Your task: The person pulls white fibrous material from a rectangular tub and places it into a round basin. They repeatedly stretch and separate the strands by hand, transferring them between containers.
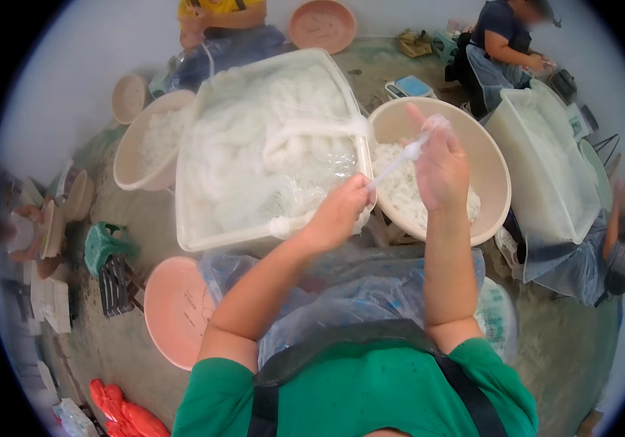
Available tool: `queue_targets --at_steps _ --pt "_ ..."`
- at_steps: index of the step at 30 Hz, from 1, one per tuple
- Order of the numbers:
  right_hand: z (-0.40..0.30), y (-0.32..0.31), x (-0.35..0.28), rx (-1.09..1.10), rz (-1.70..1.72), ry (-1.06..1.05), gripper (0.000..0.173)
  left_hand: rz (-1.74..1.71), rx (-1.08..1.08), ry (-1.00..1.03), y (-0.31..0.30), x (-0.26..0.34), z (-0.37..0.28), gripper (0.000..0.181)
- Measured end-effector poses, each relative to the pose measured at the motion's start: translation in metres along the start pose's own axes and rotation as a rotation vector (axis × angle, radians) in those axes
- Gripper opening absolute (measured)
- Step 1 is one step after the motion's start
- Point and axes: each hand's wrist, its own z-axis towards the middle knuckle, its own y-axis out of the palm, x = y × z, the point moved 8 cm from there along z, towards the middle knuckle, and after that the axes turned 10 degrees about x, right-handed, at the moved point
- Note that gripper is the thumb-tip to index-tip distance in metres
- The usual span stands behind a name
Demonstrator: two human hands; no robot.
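Note:
A white, soft-looking strand (391, 173) with a knot-like lump runs slantwise between my hands. My left hand (342, 210) is closed on its lower end, at the near right corner of a large white tub (225, 238). The upper end is caught at the fingers of my right hand (442, 172), whose index finger or thumb points up; blur hides the exact hold. My right hand is over a cream basin (490, 175) with white stringy material (399, 185) in it. Wet white strands (285, 120) and water fill much of the tub.
Another cream basin (129, 164) with white material adjoins the tub's left side. A pink basin (173, 311), a green stool (104, 246) and a red plastic bag (132, 412) are on the floor. A digital scale (410, 86) stands beyond. Other people work around, one beside a second tub (544, 175).

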Motion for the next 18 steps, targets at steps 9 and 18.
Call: queue_targets --at_steps 9,18 --pt "-0.026 0.056 -0.028 -0.430 -0.044 0.017 0.020 -0.761 0.380 -0.363 -0.003 -0.014 0.032 0.018" --pt "-0.047 0.047 0.025 -0.414 -0.607 -0.194 0.019 -0.936 0.411 -0.044 -0.035 0.084 0.061 0.041"
